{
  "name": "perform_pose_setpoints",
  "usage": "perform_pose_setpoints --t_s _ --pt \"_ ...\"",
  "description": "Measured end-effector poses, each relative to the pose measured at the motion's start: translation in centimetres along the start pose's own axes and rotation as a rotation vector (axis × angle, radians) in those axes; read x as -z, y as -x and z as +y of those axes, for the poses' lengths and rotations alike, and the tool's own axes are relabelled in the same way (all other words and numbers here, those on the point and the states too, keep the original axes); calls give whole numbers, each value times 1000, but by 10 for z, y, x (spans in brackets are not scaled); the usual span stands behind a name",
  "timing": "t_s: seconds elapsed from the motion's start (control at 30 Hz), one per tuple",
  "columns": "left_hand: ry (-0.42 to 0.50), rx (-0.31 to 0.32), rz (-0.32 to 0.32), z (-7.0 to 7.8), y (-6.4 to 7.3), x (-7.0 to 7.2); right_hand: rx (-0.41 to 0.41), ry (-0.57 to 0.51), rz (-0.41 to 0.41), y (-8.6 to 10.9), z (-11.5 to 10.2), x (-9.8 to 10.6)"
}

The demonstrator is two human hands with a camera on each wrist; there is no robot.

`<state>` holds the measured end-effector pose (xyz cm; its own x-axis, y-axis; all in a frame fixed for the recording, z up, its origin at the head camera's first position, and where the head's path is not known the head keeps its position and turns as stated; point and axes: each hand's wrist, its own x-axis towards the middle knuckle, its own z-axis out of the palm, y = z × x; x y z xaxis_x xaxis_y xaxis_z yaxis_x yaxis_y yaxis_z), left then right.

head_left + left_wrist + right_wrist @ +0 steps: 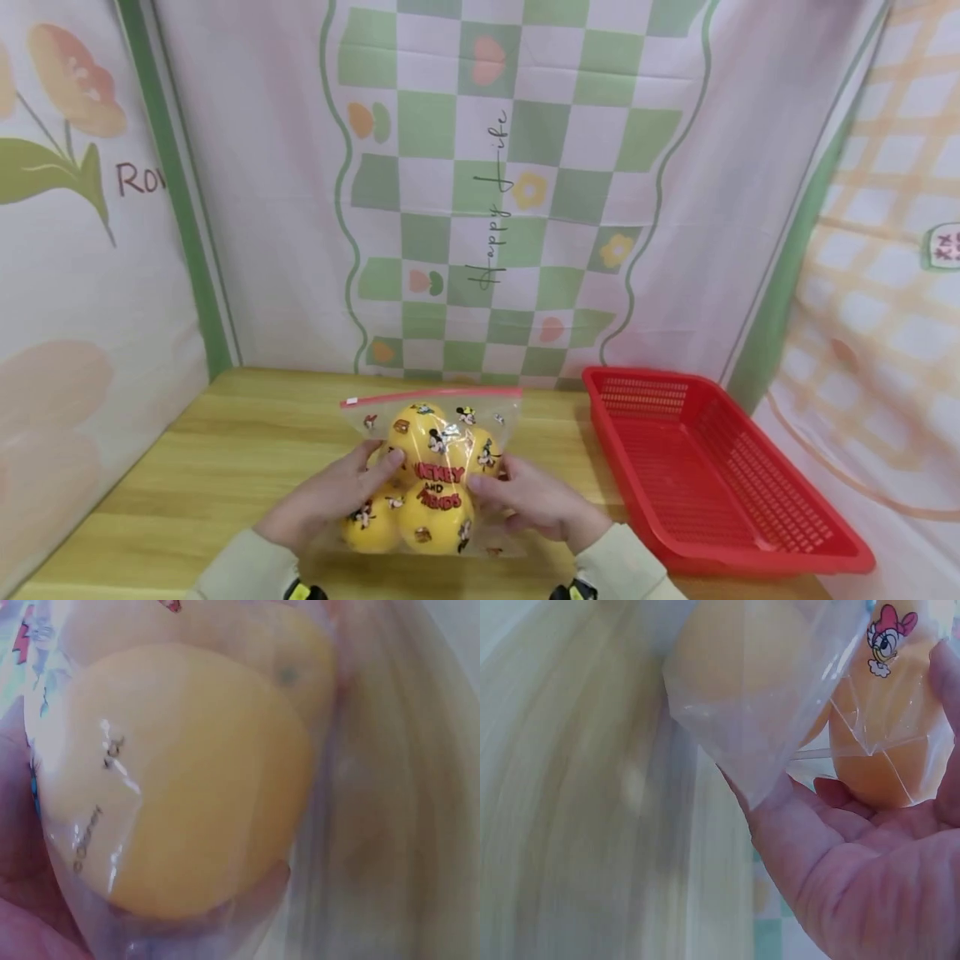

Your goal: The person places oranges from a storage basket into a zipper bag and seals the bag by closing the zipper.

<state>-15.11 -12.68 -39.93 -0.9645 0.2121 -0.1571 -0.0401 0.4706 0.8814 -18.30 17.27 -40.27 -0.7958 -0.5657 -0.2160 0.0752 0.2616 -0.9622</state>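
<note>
A clear zip bag (442, 393) printed with cartoon figures and a red zip strip holds several round yellow-orange fruits (372, 533). My left hand (341, 492) grips its left side, thumb over the front. On the opposite side my right hand (536, 500) holds the bag, its thumb also on the front. Up close in the left wrist view, one fruit (202, 795) fills the plastic, with a fingertip showing under it. The right wrist view has the right hand (877, 877) curled around the bag's side, close to its loose plastic corner (754, 780).
To the right stands a red plastic basket (675, 467) with perforated sides; only its red bottom shows inside. The wooden table (187, 467) lies under the bag. Printed cloth curtains (525, 208) hang behind and at both sides.
</note>
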Motion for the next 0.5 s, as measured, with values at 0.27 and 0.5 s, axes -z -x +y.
perform_pose_setpoints --t_s 0.27,0.5 --pt "206 64 -133 -1 -7 21 -85 -66 40 -15 1 -11" --pt "298 102 -227 -7 -9 32 -108 -144 2 -25 3 -17"
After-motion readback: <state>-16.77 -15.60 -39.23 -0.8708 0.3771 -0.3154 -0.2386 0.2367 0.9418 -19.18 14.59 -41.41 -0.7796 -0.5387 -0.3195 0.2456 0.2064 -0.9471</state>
